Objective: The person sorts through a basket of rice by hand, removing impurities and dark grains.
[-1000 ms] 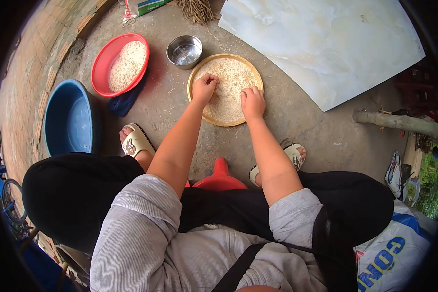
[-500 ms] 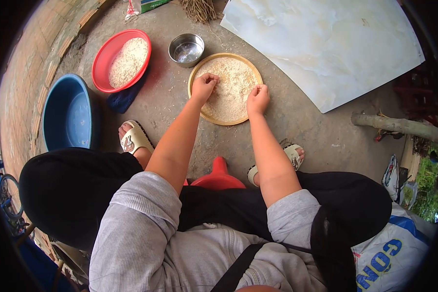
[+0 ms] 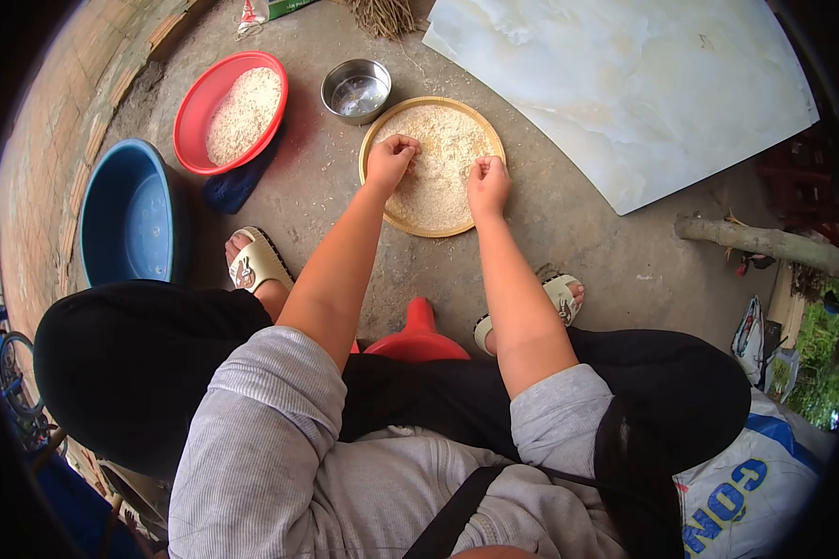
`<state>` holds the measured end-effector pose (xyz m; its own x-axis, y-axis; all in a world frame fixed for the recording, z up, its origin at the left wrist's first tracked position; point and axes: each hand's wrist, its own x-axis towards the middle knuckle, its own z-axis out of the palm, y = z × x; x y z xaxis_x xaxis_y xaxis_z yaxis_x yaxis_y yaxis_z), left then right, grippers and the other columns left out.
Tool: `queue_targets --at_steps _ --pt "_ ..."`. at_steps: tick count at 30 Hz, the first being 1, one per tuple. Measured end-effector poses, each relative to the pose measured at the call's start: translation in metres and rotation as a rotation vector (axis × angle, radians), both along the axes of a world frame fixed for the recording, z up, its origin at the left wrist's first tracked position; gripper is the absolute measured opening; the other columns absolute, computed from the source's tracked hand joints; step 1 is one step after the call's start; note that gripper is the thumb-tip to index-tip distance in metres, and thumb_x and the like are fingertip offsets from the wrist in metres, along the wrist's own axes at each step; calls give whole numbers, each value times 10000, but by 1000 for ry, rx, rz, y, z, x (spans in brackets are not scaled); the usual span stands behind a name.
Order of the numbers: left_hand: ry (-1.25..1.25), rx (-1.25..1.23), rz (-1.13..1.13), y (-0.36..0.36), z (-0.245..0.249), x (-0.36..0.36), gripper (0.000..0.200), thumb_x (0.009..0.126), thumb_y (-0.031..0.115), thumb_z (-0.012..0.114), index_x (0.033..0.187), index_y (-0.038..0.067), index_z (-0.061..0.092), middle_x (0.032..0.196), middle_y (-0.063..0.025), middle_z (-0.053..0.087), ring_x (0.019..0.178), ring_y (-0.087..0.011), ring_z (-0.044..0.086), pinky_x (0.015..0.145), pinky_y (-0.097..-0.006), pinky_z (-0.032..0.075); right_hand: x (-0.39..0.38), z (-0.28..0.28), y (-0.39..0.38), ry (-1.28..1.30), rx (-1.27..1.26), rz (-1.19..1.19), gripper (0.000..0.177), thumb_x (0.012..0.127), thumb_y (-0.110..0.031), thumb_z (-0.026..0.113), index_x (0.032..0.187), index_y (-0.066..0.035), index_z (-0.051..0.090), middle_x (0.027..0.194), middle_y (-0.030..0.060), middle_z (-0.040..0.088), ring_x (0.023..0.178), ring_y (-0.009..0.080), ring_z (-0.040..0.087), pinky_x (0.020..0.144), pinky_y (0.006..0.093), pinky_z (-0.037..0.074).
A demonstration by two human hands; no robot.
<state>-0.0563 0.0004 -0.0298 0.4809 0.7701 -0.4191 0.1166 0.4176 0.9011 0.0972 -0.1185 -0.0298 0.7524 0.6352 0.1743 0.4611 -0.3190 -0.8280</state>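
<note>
While my left hand (image 3: 389, 160) and right hand (image 3: 488, 182) rested in the rice (image 3: 443, 135) on the round tray (image 3: 429, 232), lying on the floor (image 3: 322, 210) directly beneath them, each grip was narrow, fingertips pinched on grains. I judged that small, light pinches would keep the rice from scattering.

A: Indoors or out?
B: Outside, prob. a rural home yard. Bare concrete ground (image 3: 578, 252) is running up to a brick wall (image 3: 65, 102).
A: Anything else pointing that way?
B: Red basin (image 3: 181, 130), blue basin (image 3: 112, 214) & grain tray (image 3: 419, 230) are sitting on the ground; log (image 3: 755, 238) & greenery (image 3: 825, 345) are showing at the edge.
</note>
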Motion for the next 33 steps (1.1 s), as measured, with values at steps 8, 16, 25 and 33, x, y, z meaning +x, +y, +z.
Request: queue_targets --at_steps 8,16,25,33 --pt "25 -57 75 0 4 5 116 873 68 549 961 43 621 866 -11 655 665 -83 565 595 -230 463 2 3 1 58 -13 15 127 847 -38 487 961 -15 540 818 172 650 756 343 640 696 396 500" --pt "406 464 -110 -13 26 47 164 769 95 595 890 49 696 765 -121 683 684 -192 658 644 -313 515 10 4 -4 153 -25 -2 107 855 -72 608 934 0 613 847 121 689 767 193 671 693 292 517" --pt "368 701 -419 -31 11 70 163 716 109 653 858 43 697 793 -134 673 734 -255 656 683 -341 514 27 -19 -3 411 100 -25 105 871 -43 607 932 42 601 873 122 680 795 165 664 710 259 527" --pt "514 892 -391 -48 14 73 105 760 127 628 803 51 687 861 -148 622 847 -308 623 725 -410 513 37 0 -5 891 257 -122 156 935 -87 518 1002 53 507 935 189 647 851 262 670 749 315 549"
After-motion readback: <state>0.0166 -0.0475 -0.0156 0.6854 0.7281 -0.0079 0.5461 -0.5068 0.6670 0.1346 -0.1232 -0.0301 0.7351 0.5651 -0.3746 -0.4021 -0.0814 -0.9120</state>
